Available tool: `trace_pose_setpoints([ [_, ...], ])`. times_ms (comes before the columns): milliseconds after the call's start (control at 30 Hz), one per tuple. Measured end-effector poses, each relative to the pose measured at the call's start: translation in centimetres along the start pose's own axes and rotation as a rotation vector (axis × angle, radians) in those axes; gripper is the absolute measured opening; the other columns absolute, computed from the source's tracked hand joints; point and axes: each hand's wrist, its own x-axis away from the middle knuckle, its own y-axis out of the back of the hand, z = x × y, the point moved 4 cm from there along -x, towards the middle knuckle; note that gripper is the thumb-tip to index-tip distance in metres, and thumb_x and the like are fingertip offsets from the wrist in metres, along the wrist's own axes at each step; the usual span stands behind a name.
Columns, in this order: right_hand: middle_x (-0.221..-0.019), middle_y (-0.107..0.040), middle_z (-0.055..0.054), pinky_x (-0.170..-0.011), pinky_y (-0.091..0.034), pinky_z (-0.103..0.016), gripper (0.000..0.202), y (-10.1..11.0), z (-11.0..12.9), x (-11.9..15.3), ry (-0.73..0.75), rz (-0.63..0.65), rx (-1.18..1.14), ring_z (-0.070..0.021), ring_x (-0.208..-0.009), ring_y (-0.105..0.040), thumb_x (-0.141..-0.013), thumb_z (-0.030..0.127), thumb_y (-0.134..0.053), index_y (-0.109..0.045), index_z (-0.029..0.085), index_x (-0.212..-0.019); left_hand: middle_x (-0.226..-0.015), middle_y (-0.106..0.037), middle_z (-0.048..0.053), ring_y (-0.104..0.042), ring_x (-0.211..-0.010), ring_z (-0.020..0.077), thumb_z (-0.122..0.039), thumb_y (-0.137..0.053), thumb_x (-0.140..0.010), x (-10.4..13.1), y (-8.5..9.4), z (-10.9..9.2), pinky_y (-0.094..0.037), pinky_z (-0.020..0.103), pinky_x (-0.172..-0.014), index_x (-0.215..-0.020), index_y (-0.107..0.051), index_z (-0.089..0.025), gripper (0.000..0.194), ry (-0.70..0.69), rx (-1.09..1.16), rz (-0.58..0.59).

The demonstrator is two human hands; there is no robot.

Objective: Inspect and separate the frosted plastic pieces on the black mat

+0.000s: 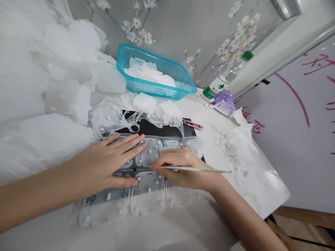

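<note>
A translucent sheet of moulded silicone-like pads (149, 181), with rounded outlines, small white knobs and slots, lies partly over a black mat (151, 128). My left hand (117, 153) rests flat on the sheet's left part, fingers spread and thumb apart. In my right hand (180, 164) is a thin, pale, pen-like stick (199, 169), pinched near its front end; the rear end points right. That front end meets the sheet near the seam between two pads, and its tip is hidden by my fingers. The sheet's near edge hangs toward me.
A blue plastic basket (157, 87) holding white translucent pieces stands at the back. Beside the mat lie pink-handled snips (193, 124). A green-capped bottle (217, 83) and a purple packet (224, 101) stand back right. Translucent sheets (42, 87) pile up left; thin scraps (230, 146) lie right.
</note>
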Motion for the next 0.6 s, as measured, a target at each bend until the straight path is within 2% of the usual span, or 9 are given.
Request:
trace_pose_setpoints([
  [133, -0.071, -0.060, -0.002, -0.061, -0.039, -0.020, 0.016, 0.9, 0.6, -0.5, -0.014, 0.151, 0.017, -0.0093, -0.063, -0.052, -0.086, 0.003, -0.051, -0.059, 0.014, -0.078, -0.157, -0.014, 0.001, -0.023, -0.142, 0.0271, -0.073, -0.035, -0.084, 0.1, -0.1, 0.0, -0.012, 0.041, -0.115, -0.151, -0.009, -0.032, 0.083, -0.019, -0.019, 0.039],
  [333, -0.073, -0.062, -0.003, -0.062, -0.039, -0.021, 0.016, 2.1, 0.1, 0.5, -0.125, 0.168, 0.007, -0.0102, -0.066, -0.054, -0.087, 0.005, -0.053, -0.061, 0.013, -0.075, -0.156, -0.020, 0.002, -0.029, -0.139, 0.0307, -0.072, -0.040, -0.083, 0.1, 0.0, 0.3, -0.015, 0.044, -0.115, -0.151, -0.010, -0.033, 0.083, -0.044, 0.016, -0.020],
  [433, -0.072, -0.062, -0.003, -0.062, -0.039, -0.021, 0.014, 2.4, -0.1, 0.8, -0.155, 0.168, 0.000, -0.0104, -0.066, -0.054, -0.085, 0.005, -0.055, -0.062, 0.013, -0.075, -0.156, -0.021, 0.002, -0.029, -0.139, 0.0305, -0.070, -0.041, -0.083, -0.1, 0.2, 0.1, -0.014, 0.046, -0.115, -0.151, -0.013, -0.032, 0.082, -0.038, 0.030, 0.015],
  [500, -0.072, -0.063, -0.003, -0.062, -0.040, -0.021, 0.013, 2.5, -0.2, 0.9, -0.156, 0.155, -0.013, -0.0103, -0.066, -0.054, -0.085, 0.007, -0.057, -0.062, 0.013, -0.075, -0.156, -0.021, 0.003, -0.029, -0.139, 0.0306, -0.066, -0.045, -0.084, -0.2, 0.7, -0.5, -0.015, 0.047, -0.115, -0.149, -0.022, -0.034, 0.076, -0.042, 0.017, -0.014],
  [600, -0.071, -0.062, -0.003, -0.061, -0.040, -0.021, 0.014, 2.6, -0.3, 1.0, -0.139, 0.139, -0.012, -0.0102, -0.065, -0.055, -0.086, 0.008, -0.056, -0.062, 0.014, -0.075, -0.154, -0.028, -0.003, -0.034, -0.137, 0.0286, -0.050, -0.052, -0.087, -0.2, 1.3, -1.8, -0.013, 0.049, -0.115, -0.134, -0.048, -0.044, 0.047, -0.127, -0.027, -0.104],
])
